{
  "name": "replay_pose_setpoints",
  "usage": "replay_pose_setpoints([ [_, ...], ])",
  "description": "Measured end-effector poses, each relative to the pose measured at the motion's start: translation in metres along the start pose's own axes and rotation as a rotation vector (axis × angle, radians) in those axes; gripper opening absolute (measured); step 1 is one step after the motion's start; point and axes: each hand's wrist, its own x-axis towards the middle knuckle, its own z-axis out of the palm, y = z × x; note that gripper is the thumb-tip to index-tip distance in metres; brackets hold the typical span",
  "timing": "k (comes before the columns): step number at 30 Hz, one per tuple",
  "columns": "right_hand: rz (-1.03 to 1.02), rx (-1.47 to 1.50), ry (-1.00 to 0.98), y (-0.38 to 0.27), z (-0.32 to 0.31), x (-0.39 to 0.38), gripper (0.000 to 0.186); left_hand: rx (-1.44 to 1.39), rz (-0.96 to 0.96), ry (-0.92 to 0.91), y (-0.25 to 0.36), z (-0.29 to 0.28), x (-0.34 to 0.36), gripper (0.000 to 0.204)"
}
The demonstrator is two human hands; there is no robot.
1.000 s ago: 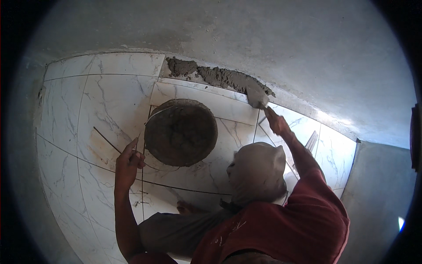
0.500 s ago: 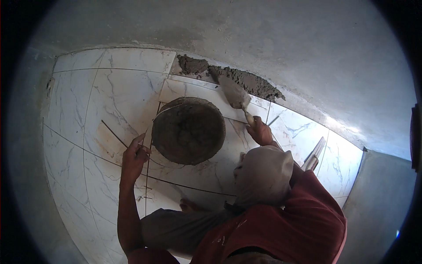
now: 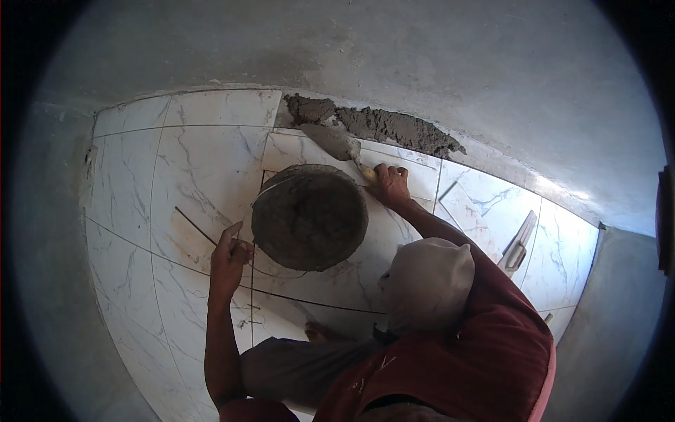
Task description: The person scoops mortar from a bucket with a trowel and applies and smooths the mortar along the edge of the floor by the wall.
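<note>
My right hand (image 3: 391, 187) grips a pointed trowel (image 3: 329, 143) by its light handle. The blade lies low over the white tile strip, just in front of a band of wet grey mortar (image 3: 401, 131) along the wall's foot. A round bucket (image 3: 309, 221), crusted with cement and dark grey inside, stands on the floor between my hands. At its left side my left hand (image 3: 232, 257) has its fingers curled at the thin wire handle (image 3: 264, 190), the index finger stretched up along it. Part of the handle is hidden by the fingers.
White marbled floor tiles (image 3: 123, 271) reach up to the bare grey wall (image 3: 450, 63). A plastering float (image 3: 519, 243) lies at right near a thin strip (image 3: 448, 190). Left of my left hand lies a thin dark stick (image 3: 195, 224). My bent leg (image 3: 302, 369) shows below.
The trowel has come away from the mortar toward me and left, its blade turned flatter. My right hand has moved left with it; my left hand stays beside the bucket. The view has shifted slightly.
</note>
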Motion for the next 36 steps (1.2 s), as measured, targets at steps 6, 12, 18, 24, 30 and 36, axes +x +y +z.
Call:
replay_pose_setpoints([
  [6,0.041,-0.064,-0.064,0.002,-0.011,0.019,0.055,0.003,-0.017,-0.011,-0.006,-0.001,0.001,0.043],
  [12,0.184,0.189,-0.15,0.004,-0.039,-0.005,0.052,0.012,-0.002,-0.015,-0.008,-0.001,0.0,0.041],
  [18,0.812,0.638,-0.152,0.006,-0.128,-0.084,0.045,-0.003,0.017,-0.007,-0.005,-0.003,0.001,0.043],
  [24,0.992,0.817,0.019,0.051,-0.158,-0.098,0.045,-0.002,0.021,-0.044,-0.007,-0.002,0.006,0.04],
  [30,0.854,0.874,-0.141,0.018,-0.14,-0.069,0.032,0.013,-0.007,-0.016,-0.005,-0.002,0.004,0.04],
  [36,0.974,1.061,-0.001,0.018,-0.169,-0.078,0.032,-0.026,-0.04,-0.029,0.002,0.001,0.007,0.04],
])
